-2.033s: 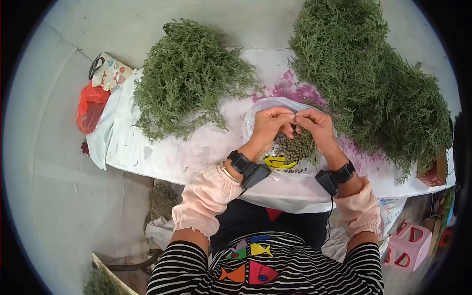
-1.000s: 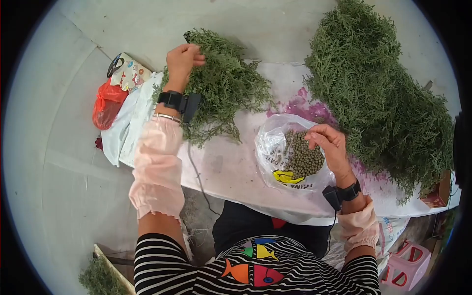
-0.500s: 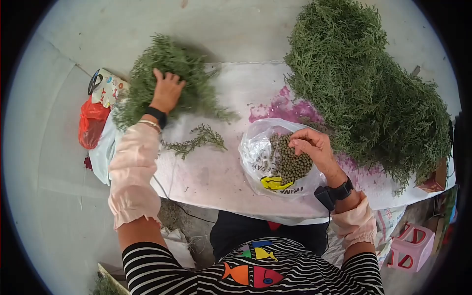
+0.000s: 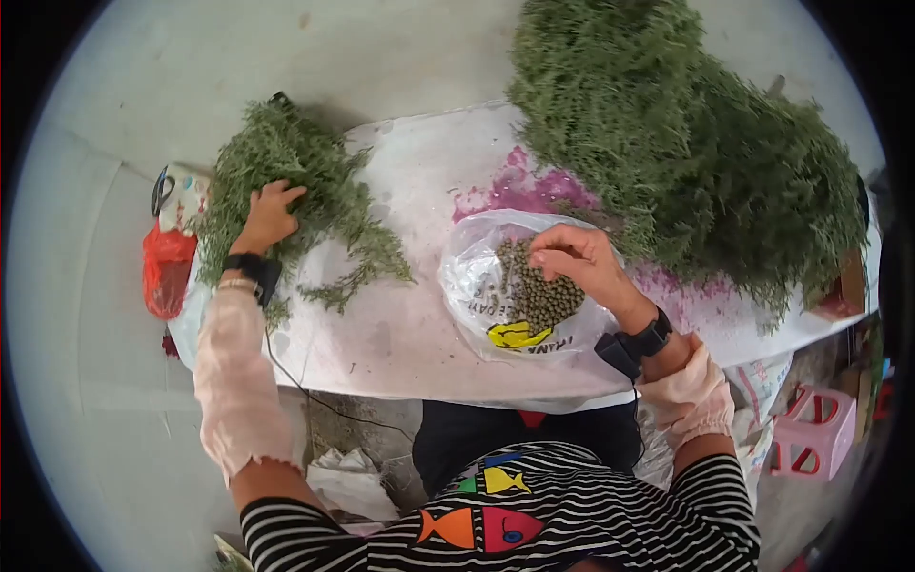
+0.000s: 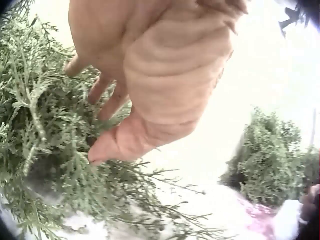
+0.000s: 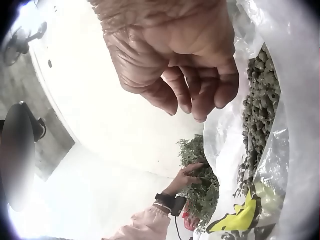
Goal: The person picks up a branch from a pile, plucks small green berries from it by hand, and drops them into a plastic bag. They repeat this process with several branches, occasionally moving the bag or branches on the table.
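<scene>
My left hand (image 4: 270, 221) rests on the smaller heap of green sprigs (image 4: 315, 153) at the left of the table. In the left wrist view, the thumb and spread fingers of that hand (image 5: 145, 75) reach into the foliage (image 5: 65, 140), which hides part of them; I see no firm grip. Over an open clear plastic bag (image 4: 467, 296), my right hand (image 4: 586, 267) hovers with loosely bent fingers. Small round green-brown berries (image 4: 543, 300) fill the bag. The right wrist view shows nothing between the fingers of this hand (image 6: 175, 60).
A larger heap of sprigs (image 4: 686, 143) covers the right of the white-covered table (image 4: 419, 367), which has purple stains (image 4: 534, 191). At the far left are a red bag (image 4: 167, 272) and a patterned pouch (image 4: 186, 197). A pink stool (image 4: 815, 429) stands at lower right.
My hands were together over the berries; the left has since moved to the smaller heap, which has shifted leftward on the table. My right hand has stayed over the bag, its fingers no longer pinching.
</scene>
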`<state>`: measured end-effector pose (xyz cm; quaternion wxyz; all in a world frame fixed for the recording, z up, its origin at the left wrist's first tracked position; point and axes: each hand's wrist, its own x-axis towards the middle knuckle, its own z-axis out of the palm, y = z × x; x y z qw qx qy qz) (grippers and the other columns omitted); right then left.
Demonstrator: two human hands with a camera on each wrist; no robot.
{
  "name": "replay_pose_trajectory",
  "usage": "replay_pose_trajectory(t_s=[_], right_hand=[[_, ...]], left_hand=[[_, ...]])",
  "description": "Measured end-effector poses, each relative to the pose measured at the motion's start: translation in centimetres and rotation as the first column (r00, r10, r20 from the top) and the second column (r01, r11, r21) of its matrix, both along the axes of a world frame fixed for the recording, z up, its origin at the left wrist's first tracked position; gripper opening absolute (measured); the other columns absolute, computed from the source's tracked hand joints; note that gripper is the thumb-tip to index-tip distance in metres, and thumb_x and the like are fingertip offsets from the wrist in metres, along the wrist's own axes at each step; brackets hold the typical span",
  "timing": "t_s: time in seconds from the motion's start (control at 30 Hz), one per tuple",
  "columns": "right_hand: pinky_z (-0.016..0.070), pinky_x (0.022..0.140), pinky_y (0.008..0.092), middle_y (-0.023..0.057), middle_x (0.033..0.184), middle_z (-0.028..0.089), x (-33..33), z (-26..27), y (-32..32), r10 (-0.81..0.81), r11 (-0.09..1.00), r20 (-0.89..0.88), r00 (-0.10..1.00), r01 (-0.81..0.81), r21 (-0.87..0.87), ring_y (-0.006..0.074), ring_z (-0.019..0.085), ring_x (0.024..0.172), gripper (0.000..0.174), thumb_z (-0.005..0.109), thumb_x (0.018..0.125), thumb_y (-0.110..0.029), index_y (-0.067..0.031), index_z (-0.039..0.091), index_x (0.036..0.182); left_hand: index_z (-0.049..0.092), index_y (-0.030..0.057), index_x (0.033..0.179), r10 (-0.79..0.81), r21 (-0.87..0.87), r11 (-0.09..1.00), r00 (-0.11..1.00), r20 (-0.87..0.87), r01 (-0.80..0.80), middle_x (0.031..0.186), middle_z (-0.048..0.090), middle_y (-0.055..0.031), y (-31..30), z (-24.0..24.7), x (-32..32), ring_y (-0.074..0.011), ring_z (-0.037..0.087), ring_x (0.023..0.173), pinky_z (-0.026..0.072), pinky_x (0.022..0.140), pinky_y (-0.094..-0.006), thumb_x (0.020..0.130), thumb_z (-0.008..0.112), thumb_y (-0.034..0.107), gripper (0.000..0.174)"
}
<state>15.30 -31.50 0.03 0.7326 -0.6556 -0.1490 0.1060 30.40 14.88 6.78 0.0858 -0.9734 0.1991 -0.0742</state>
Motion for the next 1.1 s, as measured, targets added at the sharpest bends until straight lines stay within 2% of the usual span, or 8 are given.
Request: replay_pose_trajectory(t_s=[0.17, 0.3, 0.43, 0.57, 0.7, 0.87, 1.0, 1.1], right_hand=[[0.0459, 0.061, 0.0207, 0.0030, 0.083, 0.063, -0.3, -0.2, -0.4, -0.023, 0.998, -0.003, 1.000, 0.023, 0.062, 0.0064, 0.055, 0.067, 0.014, 0.058, 0.086, -0.009, -0.0008, 0.061, 0.095], [0.0450, 0.055, 0.0206, 0.0011, 0.076, 0.062, -0.5, -0.3, 0.0, 0.009, 0.996, -0.005, 1.000, -0.008, 0.094, 0.0064, 0.055, 0.061, 0.012, 0.061, 0.083, -0.010, -0.0008, 0.062, 0.091], [0.0446, 0.055, 0.0210, 0.0009, 0.075, 0.061, -0.4, -0.6, 0.3, 0.040, 0.994, 0.010, 0.999, -0.041, 0.100, 0.0064, 0.054, 0.060, 0.011, 0.061, 0.083, -0.010, -0.0007, 0.062, 0.089], [0.0444, 0.054, 0.0214, 0.0007, 0.073, 0.061, -0.5, -1.1, 0.4, 0.040, 0.994, 0.019, 0.999, -0.042, 0.098, 0.0062, 0.054, 0.059, 0.010, 0.061, 0.082, -0.010, -0.0005, 0.062, 0.086], [0.0445, 0.054, 0.0217, 0.0003, 0.070, 0.060, -0.5, -0.8, 0.2, 0.028, 0.997, 0.052, 0.998, -0.032, 0.076, 0.0060, 0.054, 0.058, 0.010, 0.061, 0.082, -0.010, -0.0004, 0.062, 0.083], [0.0448, 0.054, 0.0216, -0.0005, 0.069, 0.059, -0.9, -0.3, 0.6, -0.011, 0.996, 0.085, 0.996, 0.003, 0.093, 0.0061, 0.054, 0.057, 0.009, 0.061, 0.081, -0.009, -0.0006, 0.062, 0.082], [0.0450, 0.054, 0.0213, -0.0002, 0.071, 0.059, -0.4, 0.9, -0.4, -0.155, 0.974, 0.111, 0.982, 0.133, 0.184, 0.0064, 0.054, 0.059, 0.010, 0.062, 0.081, -0.009, -0.0009, 0.061, 0.087], [0.0455, 0.055, 0.0214, 0.0008, 0.076, 0.060, 0.6, 0.5, -1.8, -0.251, 0.941, 0.120, 0.960, 0.214, 0.262, 0.0066, 0.055, 0.062, 0.016, 0.062, 0.082, -0.009, -0.0009, 0.059, 0.095]], left_hand=[[0.061, 0.0031, 0.103, -0.136, -0.042, 0.989, 0.977, 0.165, 0.145, 0.109, 0.058, -0.0140, -6.4, 3.8, -2.9, -0.0335, 0.052, 0.104, 0.0422, 0.088, -0.0389, 0.065, 0.063, 0.004, 0.037], [0.062, -0.0028, 0.089, -0.278, -0.577, 0.769, 0.957, 0.087, 0.276, 0.082, 0.064, -0.0135, -17.3, 5.4, -5.3, -0.0236, 0.062, 0.072, 0.0481, 0.065, -0.0289, 0.075, 0.067, 0.010, 0.020], [0.063, -0.0022, 0.091, -0.458, -0.582, 0.678, 0.877, 0.144, 0.449, 0.079, 0.064, -0.0135, -28.4, 6.6, -4.9, -0.0204, 0.062, 0.068, 0.0467, 0.061, -0.0294, 0.076, 0.069, 0.021, 0.028], [0.065, 0.0023, 0.093, -0.296, -0.446, 0.794, 0.904, 0.309, 0.413, 0.076, 0.063, -0.0145, -36.2, 4.3, -0.9, -0.0285, 0.061, 0.069, 0.0469, 0.061, -0.0366, 0.074, 0.067, 0.040, 0.042], [0.065, 0.0040, 0.089, -0.193, -0.298, 0.906, 0.921, 0.338, 0.299, 0.080, 0.062, -0.0145, -39.1, 3.2, -0.2, -0.0315, 0.059, 0.072, 0.0471, 0.062, -0.0370, 0.077, 0.064, 0.039, 0.037], [0.065, 0.0048, 0.085, -0.297, -0.399, 0.827, 0.910, 0.291, 0.397, 0.084, 0.060, -0.0135, -37.1, 3.3, 0.3, -0.0273, 0.060, 0.071, 0.0472, 0.063, -0.0336, 0.077, 0.065, 0.031, 0.028], [0.065, 0.0052, 0.083, -0.378, -0.579, 0.696, 0.903, 0.207, 0.424, 0.090, 0.060, -0.0095, -34.9, 3.7, -2.9, -0.0199, 0.060, 0.072, 0.0468, 0.063, -0.0287, 0.074, 0.068, 0.018, 0.016], [0.065, 0.0059, 0.082, -0.451, -0.940, 0.205, 0.879, 0.156, 0.272, 0.092, 0.060, -0.0065, -33.5, 4.0, -5.1, -0.0137, 0.057, 0.076, 0.0460, 0.064, -0.0247, 0.071, 0.070, 0.006, 0.012]])
